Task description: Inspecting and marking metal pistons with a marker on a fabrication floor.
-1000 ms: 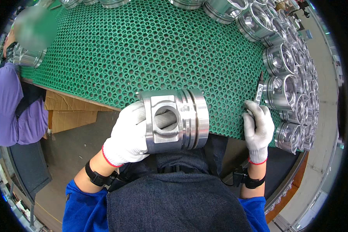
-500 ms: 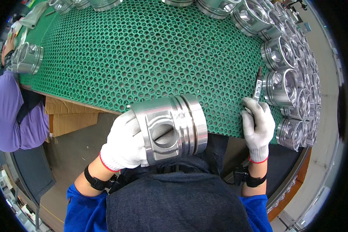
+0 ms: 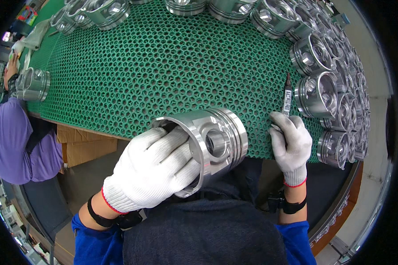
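Observation:
A shiny metal piston (image 3: 227,154) is in my left hand (image 3: 152,165), which wears a white knit glove. The gloved fingers reach into the piston's open skirt end, and their tips are hidden inside. Its round pin hole faces up toward me, and the grooved ring end points right. My right hand (image 3: 292,143), gloved too, is closed around the lower end of a marker pen (image 3: 287,100) at the mat's near right edge. The pen's dark end points away from me. A small pale tip shows between thumb and forefinger; I cannot make out what it is.
A green honeycomb mat (image 3: 172,70) covers the table. Many pistons (image 3: 316,95) crowd its right side, with several more (image 3: 106,13) along the far edge. One piston (image 3: 34,84) stands at the left near a person in purple (image 3: 24,141). A cardboard box (image 3: 86,143) sits below the table edge.
The piston has turned in my left hand, so its open skirt end now faces toward me. My left hand shows more from the back. The right hand keeps the marker pen.

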Action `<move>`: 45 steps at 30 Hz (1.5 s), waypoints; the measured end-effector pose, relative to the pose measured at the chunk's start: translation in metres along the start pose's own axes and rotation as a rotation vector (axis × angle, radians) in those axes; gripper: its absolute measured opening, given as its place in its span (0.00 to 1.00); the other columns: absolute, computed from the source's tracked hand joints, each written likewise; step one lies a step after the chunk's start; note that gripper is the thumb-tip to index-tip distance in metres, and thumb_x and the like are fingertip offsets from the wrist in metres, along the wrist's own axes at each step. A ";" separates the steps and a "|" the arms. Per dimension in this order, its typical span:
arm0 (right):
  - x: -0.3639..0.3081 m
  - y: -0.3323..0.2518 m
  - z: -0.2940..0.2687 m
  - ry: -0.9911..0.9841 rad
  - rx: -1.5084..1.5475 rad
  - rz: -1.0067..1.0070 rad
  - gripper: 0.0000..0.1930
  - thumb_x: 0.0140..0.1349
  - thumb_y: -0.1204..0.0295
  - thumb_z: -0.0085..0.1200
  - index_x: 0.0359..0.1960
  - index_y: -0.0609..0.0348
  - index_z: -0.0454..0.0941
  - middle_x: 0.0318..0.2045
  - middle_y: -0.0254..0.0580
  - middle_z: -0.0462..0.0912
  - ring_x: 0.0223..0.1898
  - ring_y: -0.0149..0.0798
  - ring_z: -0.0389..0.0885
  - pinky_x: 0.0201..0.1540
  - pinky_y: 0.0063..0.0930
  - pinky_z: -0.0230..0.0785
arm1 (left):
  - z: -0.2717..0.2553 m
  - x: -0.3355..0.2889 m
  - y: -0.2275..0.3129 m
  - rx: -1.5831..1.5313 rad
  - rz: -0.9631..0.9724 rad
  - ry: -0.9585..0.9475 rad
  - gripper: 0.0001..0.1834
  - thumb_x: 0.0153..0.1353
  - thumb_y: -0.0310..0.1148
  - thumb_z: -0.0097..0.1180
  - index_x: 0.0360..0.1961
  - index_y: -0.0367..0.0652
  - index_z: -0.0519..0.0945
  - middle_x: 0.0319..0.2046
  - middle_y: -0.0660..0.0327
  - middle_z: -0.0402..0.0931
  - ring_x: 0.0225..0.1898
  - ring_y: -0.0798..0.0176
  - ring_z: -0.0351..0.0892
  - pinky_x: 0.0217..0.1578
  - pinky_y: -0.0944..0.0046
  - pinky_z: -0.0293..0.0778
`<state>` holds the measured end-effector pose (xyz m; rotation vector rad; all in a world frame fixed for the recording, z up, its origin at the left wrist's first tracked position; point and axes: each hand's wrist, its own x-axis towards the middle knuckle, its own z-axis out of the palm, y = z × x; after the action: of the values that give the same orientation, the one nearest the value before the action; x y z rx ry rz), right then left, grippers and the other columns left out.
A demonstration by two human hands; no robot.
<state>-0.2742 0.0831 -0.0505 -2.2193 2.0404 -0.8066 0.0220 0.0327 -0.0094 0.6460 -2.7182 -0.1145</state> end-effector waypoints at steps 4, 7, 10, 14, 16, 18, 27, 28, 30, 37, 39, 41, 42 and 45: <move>-0.001 0.000 -0.001 -0.013 -0.009 0.016 0.18 0.48 0.74 0.64 0.44 0.49 0.84 0.28 0.43 0.78 0.26 0.45 0.80 0.31 0.34 0.73 | -0.002 0.005 0.002 0.021 0.000 -0.029 0.16 0.41 0.36 0.59 0.35 0.47 0.79 0.37 0.63 0.79 0.44 0.57 0.81 0.40 0.58 0.77; -0.003 0.002 -0.001 -0.008 -0.005 0.014 0.17 0.48 0.74 0.65 0.43 0.48 0.84 0.28 0.42 0.78 0.26 0.45 0.80 0.30 0.34 0.73 | -0.001 0.007 0.002 0.024 0.061 -0.035 0.17 0.44 0.35 0.60 0.38 0.46 0.79 0.36 0.62 0.79 0.42 0.58 0.81 0.39 0.60 0.77; -0.003 0.004 -0.001 0.007 -0.001 -0.005 0.18 0.48 0.74 0.65 0.43 0.48 0.84 0.27 0.41 0.78 0.25 0.44 0.80 0.30 0.34 0.73 | 0.000 0.012 0.002 0.038 0.087 -0.035 0.18 0.45 0.34 0.60 0.41 0.45 0.79 0.36 0.61 0.79 0.43 0.59 0.81 0.38 0.61 0.76; -0.001 0.002 -0.001 -0.010 -0.012 0.021 0.18 0.48 0.74 0.65 0.43 0.48 0.84 0.27 0.41 0.77 0.25 0.44 0.79 0.29 0.34 0.73 | 0.007 0.015 0.007 -0.009 0.010 -0.020 0.14 0.39 0.36 0.59 0.32 0.51 0.79 0.34 0.64 0.79 0.45 0.56 0.80 0.46 0.52 0.74; 0.000 0.002 -0.001 -0.009 -0.018 0.013 0.17 0.48 0.74 0.65 0.43 0.47 0.84 0.27 0.41 0.77 0.25 0.44 0.79 0.29 0.34 0.73 | 0.007 0.018 0.006 0.026 0.016 -0.007 0.13 0.40 0.36 0.59 0.32 0.52 0.79 0.34 0.66 0.79 0.44 0.58 0.81 0.45 0.54 0.74; 0.004 0.001 0.003 0.001 -0.003 0.009 0.17 0.48 0.74 0.65 0.43 0.47 0.84 0.26 0.41 0.77 0.24 0.45 0.79 0.29 0.35 0.72 | 0.006 0.017 0.006 0.041 0.003 0.010 0.13 0.41 0.36 0.60 0.32 0.52 0.80 0.34 0.67 0.79 0.44 0.59 0.81 0.45 0.54 0.74; -0.009 0.004 -0.005 0.006 -0.004 0.010 0.19 0.47 0.76 0.62 0.44 0.51 0.81 0.27 0.49 0.75 0.25 0.52 0.76 0.29 0.43 0.68 | -0.054 -0.021 -0.061 0.180 -0.268 -0.067 0.25 0.34 0.31 0.71 0.38 0.44 0.78 0.37 0.58 0.77 0.44 0.51 0.77 0.47 0.51 0.70; -0.009 0.004 -0.004 0.005 0.003 0.019 0.19 0.47 0.76 0.61 0.44 0.52 0.81 0.28 0.50 0.75 0.26 0.53 0.76 0.29 0.43 0.68 | -0.058 -0.035 -0.079 0.294 -0.356 -0.048 0.22 0.36 0.31 0.70 0.35 0.44 0.77 0.36 0.58 0.77 0.43 0.51 0.77 0.47 0.52 0.70; -0.006 0.002 -0.001 0.014 0.012 -0.012 0.18 0.48 0.75 0.60 0.44 0.51 0.81 0.29 0.50 0.76 0.26 0.53 0.77 0.29 0.42 0.69 | -0.067 -0.070 -0.120 0.444 -0.473 -0.023 0.17 0.39 0.30 0.69 0.31 0.44 0.75 0.32 0.60 0.77 0.39 0.51 0.77 0.43 0.52 0.70; -0.002 0.001 0.001 -0.014 -0.019 0.018 0.15 0.49 0.72 0.60 0.41 0.50 0.81 0.28 0.48 0.76 0.25 0.52 0.78 0.28 0.42 0.69 | -0.083 -0.074 -0.168 0.596 -0.657 0.183 0.28 0.43 0.26 0.66 0.50 0.42 0.76 0.41 0.52 0.77 0.43 0.46 0.77 0.43 0.50 0.73; -0.003 0.002 0.002 -0.010 -0.013 0.026 0.15 0.49 0.72 0.61 0.41 0.50 0.81 0.27 0.48 0.76 0.24 0.52 0.78 0.28 0.41 0.69 | -0.076 -0.027 -0.153 0.559 -0.546 0.200 0.31 0.43 0.23 0.65 0.54 0.42 0.74 0.50 0.50 0.75 0.49 0.46 0.76 0.50 0.50 0.72; -0.005 0.003 0.000 -0.005 -0.011 0.027 0.15 0.48 0.73 0.61 0.41 0.50 0.81 0.26 0.48 0.76 0.23 0.51 0.78 0.27 0.40 0.69 | -0.065 0.012 -0.160 0.673 -0.414 0.104 0.27 0.48 0.25 0.60 0.54 0.40 0.74 0.55 0.50 0.73 0.55 0.47 0.73 0.58 0.44 0.66; -0.005 0.002 -0.002 -0.003 -0.014 0.023 0.15 0.48 0.73 0.61 0.41 0.50 0.81 0.26 0.48 0.76 0.23 0.51 0.78 0.27 0.40 0.69 | -0.058 0.022 -0.173 0.819 -0.329 0.111 0.25 0.51 0.26 0.57 0.54 0.39 0.74 0.56 0.50 0.72 0.57 0.47 0.71 0.62 0.41 0.62; -0.002 0.000 -0.004 0.011 0.038 0.000 0.16 0.47 0.74 0.62 0.41 0.50 0.81 0.26 0.47 0.76 0.23 0.51 0.77 0.26 0.40 0.69 | -0.052 0.031 -0.224 0.895 -0.388 0.019 0.15 0.55 0.28 0.51 0.46 0.41 0.78 0.49 0.53 0.77 0.54 0.51 0.73 0.65 0.37 0.57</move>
<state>-0.2754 0.0865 -0.0482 -2.2005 2.0119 -0.8519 0.1088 -0.1812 0.0146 1.3779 -2.4870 1.0513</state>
